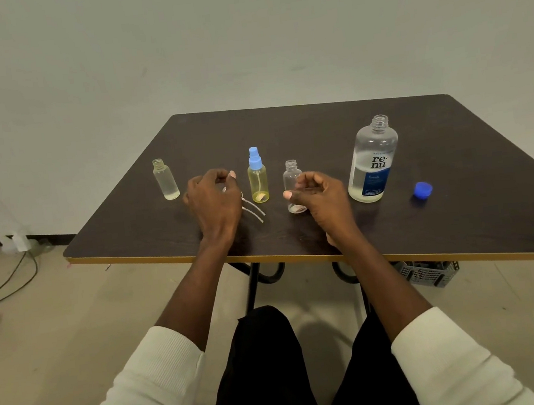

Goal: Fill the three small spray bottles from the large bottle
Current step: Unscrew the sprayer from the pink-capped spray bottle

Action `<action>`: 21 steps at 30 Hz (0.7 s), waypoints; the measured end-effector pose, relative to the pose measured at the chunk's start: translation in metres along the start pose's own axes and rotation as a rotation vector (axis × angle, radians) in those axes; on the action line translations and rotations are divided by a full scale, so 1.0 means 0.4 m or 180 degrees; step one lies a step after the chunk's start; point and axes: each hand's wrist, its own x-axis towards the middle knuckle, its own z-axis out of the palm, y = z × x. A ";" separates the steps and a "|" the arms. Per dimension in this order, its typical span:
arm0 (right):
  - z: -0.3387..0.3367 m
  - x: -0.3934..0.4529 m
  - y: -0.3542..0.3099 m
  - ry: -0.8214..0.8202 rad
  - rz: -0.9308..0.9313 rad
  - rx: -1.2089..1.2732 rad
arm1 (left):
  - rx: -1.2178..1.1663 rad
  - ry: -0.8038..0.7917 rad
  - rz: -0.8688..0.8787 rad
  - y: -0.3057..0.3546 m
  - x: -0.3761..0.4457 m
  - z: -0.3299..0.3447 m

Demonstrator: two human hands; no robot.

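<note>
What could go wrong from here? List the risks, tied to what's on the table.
1. The large bottle stands uncapped, its blue cap lying apart; a bump from the right hand could spill it.
2. The clear small bottle stands open right beside that hand and may tip.
3. The spray tubes lie loose by the left hand and could be swept off or dirtied.

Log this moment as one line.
large bottle uncapped | blue cap on table | yellow bottle sprayer on | left hand over loose sprayers | right hand empty
</note>
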 end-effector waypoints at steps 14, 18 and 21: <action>0.001 -0.004 0.003 -0.0024 -0.0042 -0.0001 | -0.0401 0.0798 0.0843 0.028 -0.051 0.000; 0.001 -0.008 -0.003 0.0018 -0.0064 0.0033 | -0.0700 0.0675 0.1512 0.075 -0.101 0.022; -0.012 -0.016 -0.008 0.0029 -0.0070 0.0135 | -0.1053 0.0112 0.1370 0.111 -0.147 0.053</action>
